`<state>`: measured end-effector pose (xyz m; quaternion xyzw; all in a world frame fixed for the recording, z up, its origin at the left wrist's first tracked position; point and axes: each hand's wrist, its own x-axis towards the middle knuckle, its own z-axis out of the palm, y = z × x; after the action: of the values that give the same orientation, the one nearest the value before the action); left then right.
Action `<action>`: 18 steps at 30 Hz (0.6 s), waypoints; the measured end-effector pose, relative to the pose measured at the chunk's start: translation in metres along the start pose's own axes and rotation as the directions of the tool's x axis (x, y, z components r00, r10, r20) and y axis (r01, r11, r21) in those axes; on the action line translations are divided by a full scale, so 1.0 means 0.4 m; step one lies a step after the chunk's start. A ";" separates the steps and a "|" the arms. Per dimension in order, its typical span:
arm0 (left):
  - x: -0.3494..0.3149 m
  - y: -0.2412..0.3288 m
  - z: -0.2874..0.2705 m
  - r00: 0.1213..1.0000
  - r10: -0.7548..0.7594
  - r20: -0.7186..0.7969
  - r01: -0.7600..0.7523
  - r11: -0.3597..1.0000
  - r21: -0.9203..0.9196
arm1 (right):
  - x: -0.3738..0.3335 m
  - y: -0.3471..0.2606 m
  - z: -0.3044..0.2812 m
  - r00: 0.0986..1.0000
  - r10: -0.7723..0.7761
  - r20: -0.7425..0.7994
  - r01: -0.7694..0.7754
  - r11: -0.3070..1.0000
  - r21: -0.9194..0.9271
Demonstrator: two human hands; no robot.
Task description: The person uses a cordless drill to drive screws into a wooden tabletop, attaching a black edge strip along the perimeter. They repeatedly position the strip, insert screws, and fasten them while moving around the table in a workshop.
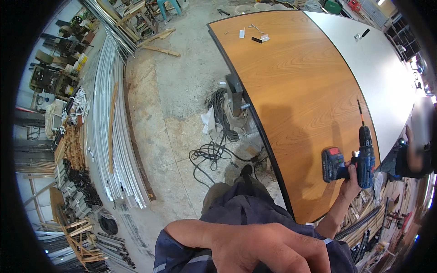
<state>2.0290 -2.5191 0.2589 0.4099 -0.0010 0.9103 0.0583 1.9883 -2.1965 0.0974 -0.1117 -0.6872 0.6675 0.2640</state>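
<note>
My right hand [349, 185] is wrapped round the grip of a blue and black cordless drill [365, 159]. A long thin bit points away from me over the panel, and the battery pack with a red patch faces left. Under the drill lies a large wood-grain panel [291, 77] with a dark edge strip. My left hand [271, 248] is close in front of my chest, its fingers curled down. The lower edge cuts off its fingertips, and whatever they hold is hidden. Small black and white fittings [257, 39] lie at the panel's far end.
A white panel [364, 59] adjoins on the right, bearing another small fitting [361, 35]. Another person [412, 152] is at the right rim. A black cable [214, 154] lies coiled on the floor near my feet. Long metal profiles [111, 123] are stacked at left.
</note>
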 end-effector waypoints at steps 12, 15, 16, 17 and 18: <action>0.012 0.140 -0.339 0.284 -0.639 -0.715 0.925 -0.012 0.379 | 0.100 0.043 0.124 0.988 -0.052 -0.147 0.049 0.998 -0.026; 0.002 0.211 -0.443 0.370 -0.522 -0.769 0.825 -0.196 0.530 | 0.095 0.057 0.107 0.981 -0.033 -0.193 0.011 0.993 -0.117; 0.012 0.241 -0.475 0.440 -0.491 -0.752 0.770 -0.225 0.597 | 0.092 0.055 0.115 0.974 -0.026 -0.226 -0.009 0.988 -0.152; 0.029 0.270 -0.512 0.429 -0.467 -0.773 0.772 -0.254 0.582 | 0.088 0.056 0.118 0.965 -0.019 -0.262 -0.031 0.982 -0.187; 0.051 0.301 -0.543 0.432 -0.437 -0.789 0.791 -0.236 0.564 | 0.079 0.074 0.103 0.964 -0.048 -0.261 -0.010 0.976 -0.217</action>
<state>1.8408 -2.6257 0.1354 0.1462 0.7610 0.5777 0.2563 1.9348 -2.2132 0.0764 -0.2214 -0.7155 0.5651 0.3460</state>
